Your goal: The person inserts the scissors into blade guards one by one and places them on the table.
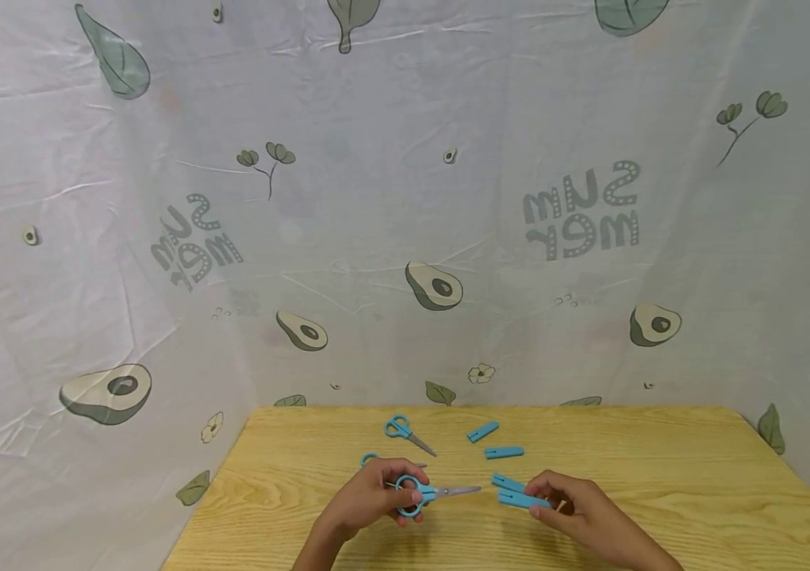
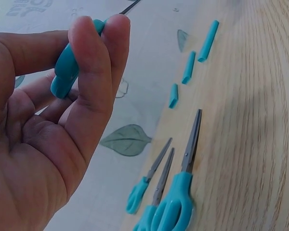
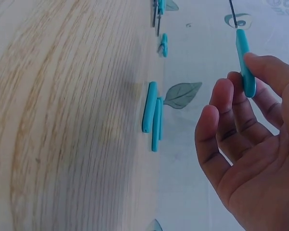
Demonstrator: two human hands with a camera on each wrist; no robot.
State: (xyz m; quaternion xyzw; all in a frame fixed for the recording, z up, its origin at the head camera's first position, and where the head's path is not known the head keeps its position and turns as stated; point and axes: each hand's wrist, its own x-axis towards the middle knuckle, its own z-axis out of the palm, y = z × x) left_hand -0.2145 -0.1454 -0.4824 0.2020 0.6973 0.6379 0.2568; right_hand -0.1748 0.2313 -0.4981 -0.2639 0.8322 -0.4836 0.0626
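My left hand [image 1: 405,493] grips a pair of blue-handled scissors [image 1: 424,492] by the handles, just above the wooden table [image 1: 662,476]. The blades point right. In the left wrist view the fingers [image 2: 94,72] curl round the blue handle [image 2: 65,67]. My right hand [image 1: 543,505] pinches a blue blade cap [image 1: 519,499] a short gap from the blade tip. The right wrist view shows that cap [image 3: 244,65] held at the fingertips [image 3: 265,67], in line with the thin blade [image 3: 232,12]. A second cap [image 1: 508,481] lies just behind it.
More blue scissors lie on the table: one pair [image 1: 405,431] toward the back, another [image 1: 369,458] partly hidden behind my left hand. Two loose caps [image 1: 482,431] [image 1: 504,453] lie at the back centre. A printed cloth backdrop [image 1: 405,198] surrounds the table.
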